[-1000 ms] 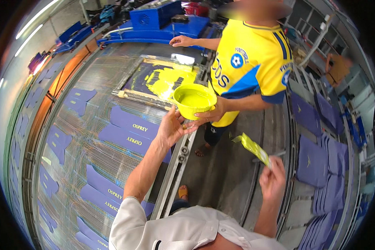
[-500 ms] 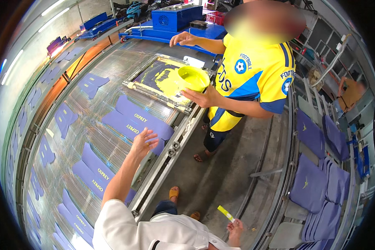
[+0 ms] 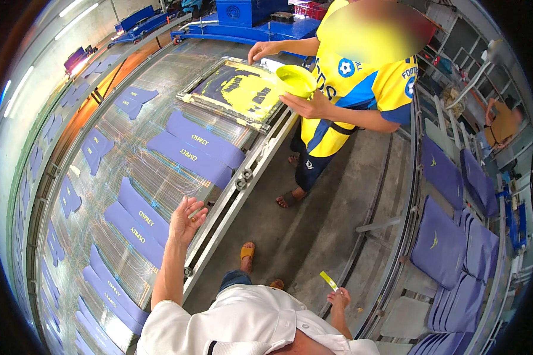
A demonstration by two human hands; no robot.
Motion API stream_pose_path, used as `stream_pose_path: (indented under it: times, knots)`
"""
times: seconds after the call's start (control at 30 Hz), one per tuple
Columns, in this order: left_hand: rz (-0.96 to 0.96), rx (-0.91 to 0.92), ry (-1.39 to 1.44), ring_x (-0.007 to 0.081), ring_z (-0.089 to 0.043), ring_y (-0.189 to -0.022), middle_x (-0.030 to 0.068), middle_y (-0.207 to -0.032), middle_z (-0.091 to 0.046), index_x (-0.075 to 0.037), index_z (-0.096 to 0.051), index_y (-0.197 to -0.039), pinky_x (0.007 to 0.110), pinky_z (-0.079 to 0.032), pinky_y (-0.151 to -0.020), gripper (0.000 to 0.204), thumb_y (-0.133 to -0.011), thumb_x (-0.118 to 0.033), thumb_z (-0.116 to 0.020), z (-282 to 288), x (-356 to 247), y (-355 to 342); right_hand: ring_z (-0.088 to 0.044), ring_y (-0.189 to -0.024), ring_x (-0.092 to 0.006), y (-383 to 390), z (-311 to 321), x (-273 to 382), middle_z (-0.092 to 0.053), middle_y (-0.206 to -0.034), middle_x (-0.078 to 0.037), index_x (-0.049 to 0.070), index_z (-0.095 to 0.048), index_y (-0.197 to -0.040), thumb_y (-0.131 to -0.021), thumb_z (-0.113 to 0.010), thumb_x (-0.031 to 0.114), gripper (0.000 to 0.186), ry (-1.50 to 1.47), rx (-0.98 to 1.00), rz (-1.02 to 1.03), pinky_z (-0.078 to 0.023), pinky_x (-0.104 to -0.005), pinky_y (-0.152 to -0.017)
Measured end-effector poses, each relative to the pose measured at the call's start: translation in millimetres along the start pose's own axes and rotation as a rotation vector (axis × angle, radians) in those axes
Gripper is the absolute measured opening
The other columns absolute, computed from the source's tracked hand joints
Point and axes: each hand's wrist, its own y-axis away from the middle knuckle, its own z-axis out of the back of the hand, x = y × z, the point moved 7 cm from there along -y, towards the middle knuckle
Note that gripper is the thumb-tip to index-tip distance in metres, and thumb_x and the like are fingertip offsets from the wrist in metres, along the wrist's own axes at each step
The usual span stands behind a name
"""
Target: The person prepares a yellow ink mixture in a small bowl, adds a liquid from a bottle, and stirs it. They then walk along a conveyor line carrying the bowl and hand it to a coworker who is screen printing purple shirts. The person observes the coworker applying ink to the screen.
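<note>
My left hand (image 3: 188, 220) is held over the table's right edge with fingers apart and nothing in it. Beside it lie purple cut pieces (image 3: 198, 148) with yellow print. Low on the right, my right hand (image 3: 339, 300) pinches a narrow flat strip (image 3: 328, 280), yellow along most of its length and pale near my fingers. Across the table corner a co-worker in a yellow and blue shirt holds a tilted yellow tub (image 3: 296, 81) in one hand. The co-worker's other hand (image 3: 264, 51) is at the far edge of a printing screen (image 3: 210, 90) smeared with yellow ink.
The long table (image 3: 160, 171) carries several rows of purple pieces. A metal rail (image 3: 219, 228) with bolts runs along its edge. On the right stands a rack with stacked purple panels (image 3: 441, 242). Blue machines (image 3: 237, 13) stand at the back; another person (image 3: 503, 124) is far right.
My left hand has drawn back toward me and left. My right hand, with the strip, has risen slightly. The co-worker's tub has shifted up and right, showing more of the inked screen.
</note>
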Motion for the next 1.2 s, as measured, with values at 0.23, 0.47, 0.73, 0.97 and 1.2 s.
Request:
stream_pose_path:
  times: [0.23,0.47,0.73,0.97,1.2]
  knots:
    - [0.009,0.019,-0.037,0.0284,-0.062,-0.099,0.0162,-0.118,-0.057,-0.002,-0.053,-0.123,0.034,-0.057,-0.081,0.048,-0.093,-0.039,-0.062,1,6,17,-0.065,-0.051,-0.0227,-14,-24,10,-0.063,-0.073,-0.015,-0.002,-0.054,-0.106,-0.092,-0.054,0.005,0.016,0.140,0.061,0.080,-0.054,-0.0343,-0.043]
    - [-0.020,0.052,-0.135,0.0271,-0.063,-0.099,0.0152,-0.116,-0.060,-0.002,-0.052,-0.124,0.034,-0.056,-0.080,0.048,-0.093,-0.036,-0.064,-13,3,18,-0.061,-0.049,-0.0264,25,-78,123,-0.058,-0.061,-0.014,0.001,-0.060,-0.083,-0.083,-0.058,0.005,0.005,0.603,0.109,0.671,-0.046,-0.0400,-0.047]
    - [-0.091,0.028,-0.201,0.0226,-0.067,-0.091,0.0114,-0.106,-0.067,-0.002,-0.057,-0.119,0.032,-0.057,-0.074,0.040,-0.092,-0.031,-0.066,-9,5,24,-0.059,-0.070,-0.0430,143,-162,340,-0.059,-0.072,-0.021,0.000,-0.061,-0.081,-0.083,-0.063,0.010,0.011,0.861,0.199,1.283,-0.044,-0.0490,-0.059]
    - [-0.083,0.046,-0.164,0.0231,-0.067,-0.092,0.0115,-0.107,-0.067,-0.003,-0.057,-0.119,0.033,-0.057,-0.074,0.038,-0.093,-0.029,-0.066,-7,7,19,-0.061,-0.076,-0.0415,184,-175,403,-0.061,-0.078,-0.020,-0.001,-0.059,-0.080,-0.083,-0.060,0.005,0.007,0.882,0.174,1.458,-0.047,-0.0486,-0.067]
    - [-0.027,0.001,-0.137,0.0223,-0.067,-0.088,0.0095,-0.107,-0.066,-0.004,-0.056,-0.120,0.033,-0.057,-0.071,0.039,-0.092,-0.030,-0.065,5,16,14,-0.062,-0.069,-0.0395,165,-206,423,-0.062,-0.070,-0.021,0.000,-0.062,-0.083,-0.083,-0.063,0.009,0.009,0.994,0.276,1.477,-0.047,-0.0456,-0.063]
